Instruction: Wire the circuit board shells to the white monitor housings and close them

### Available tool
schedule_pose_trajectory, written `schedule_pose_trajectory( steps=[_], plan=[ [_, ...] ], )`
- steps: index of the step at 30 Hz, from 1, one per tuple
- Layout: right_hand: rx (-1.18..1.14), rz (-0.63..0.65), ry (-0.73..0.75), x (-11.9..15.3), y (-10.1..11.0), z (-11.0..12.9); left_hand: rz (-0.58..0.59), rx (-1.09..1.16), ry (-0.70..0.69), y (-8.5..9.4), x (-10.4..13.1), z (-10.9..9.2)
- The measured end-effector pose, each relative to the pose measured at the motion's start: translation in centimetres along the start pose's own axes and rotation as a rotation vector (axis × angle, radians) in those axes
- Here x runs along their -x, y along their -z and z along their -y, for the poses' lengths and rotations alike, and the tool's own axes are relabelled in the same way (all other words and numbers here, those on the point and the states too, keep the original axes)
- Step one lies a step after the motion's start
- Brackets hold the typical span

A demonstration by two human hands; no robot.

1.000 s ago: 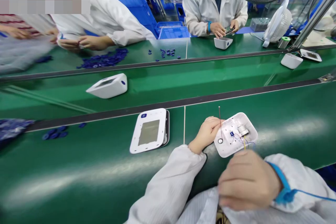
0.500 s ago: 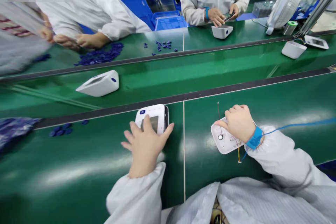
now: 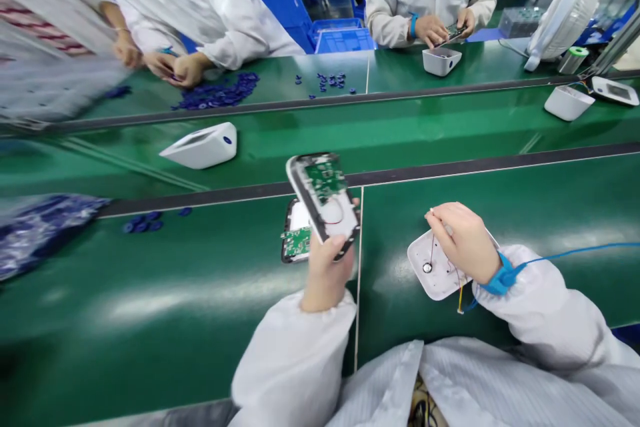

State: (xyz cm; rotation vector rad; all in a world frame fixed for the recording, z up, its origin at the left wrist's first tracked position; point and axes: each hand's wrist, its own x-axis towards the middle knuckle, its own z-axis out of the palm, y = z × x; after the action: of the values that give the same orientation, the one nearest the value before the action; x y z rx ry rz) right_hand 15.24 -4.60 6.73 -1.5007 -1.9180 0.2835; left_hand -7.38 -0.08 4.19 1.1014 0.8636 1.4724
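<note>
My left hand [image 3: 327,270] grips a white casing half with a green circuit board inside [image 3: 323,197], tilted up above the bench with its inner side facing me. Below and partly behind it lies a second casing half with a green board [image 3: 296,243], its inside upward. To the right, my right hand [image 3: 463,240] pinches a thin wire [image 3: 433,247] near its small white end. That wire runs down to a round silver part [image 3: 427,268] in a white shell [image 3: 430,287], which rests on the bench partly under my hand. Yellow and blue leads hang from the shell's near edge.
Loose blue buttons [image 3: 143,222] and a plastic bag of them [image 3: 50,230] lie at left. On the middle strip sits a white housing [image 3: 203,147]; another housing [image 3: 569,103] stands right. Across the bench, two people handle parts. A blue wrist cord [image 3: 565,253] extends right.
My left hand, earlier spread over the screen-side-up casing half, has lifted it and turned it over, uncovering the second one. My right hand now pinches the wire's end above the shell.
</note>
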Motion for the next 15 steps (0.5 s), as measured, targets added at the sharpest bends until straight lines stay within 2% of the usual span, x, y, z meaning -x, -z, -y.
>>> schedule_pose_trajectory(
  steps=[3,5,7,10,12,15],
  plan=[
    [-0.264,-0.04,-0.04,0.2,1.4,0.7,0.142,0.301,0.166,-4.0,0.4,0.7],
    [-0.372,-0.035,-0.045,0.4,1.8,0.8,0.231,0.416,0.292,-5.4,1.1,1.4],
    [-0.415,-0.023,-0.037,0.5,1.8,0.8,0.265,0.459,0.41,-5.4,2.0,2.2],
    [-0.416,-0.01,-0.043,0.7,1.3,0.7,0.369,0.388,0.568,-3.8,3.7,3.2],
    [-0.428,0.009,-0.057,0.9,1.0,0.8,0.441,0.299,0.621,-2.8,4.5,3.4],
    [-0.464,0.041,-0.111,1.2,0.8,1.3,0.411,0.209,0.606,-2.6,4.9,2.9]
  ],
)
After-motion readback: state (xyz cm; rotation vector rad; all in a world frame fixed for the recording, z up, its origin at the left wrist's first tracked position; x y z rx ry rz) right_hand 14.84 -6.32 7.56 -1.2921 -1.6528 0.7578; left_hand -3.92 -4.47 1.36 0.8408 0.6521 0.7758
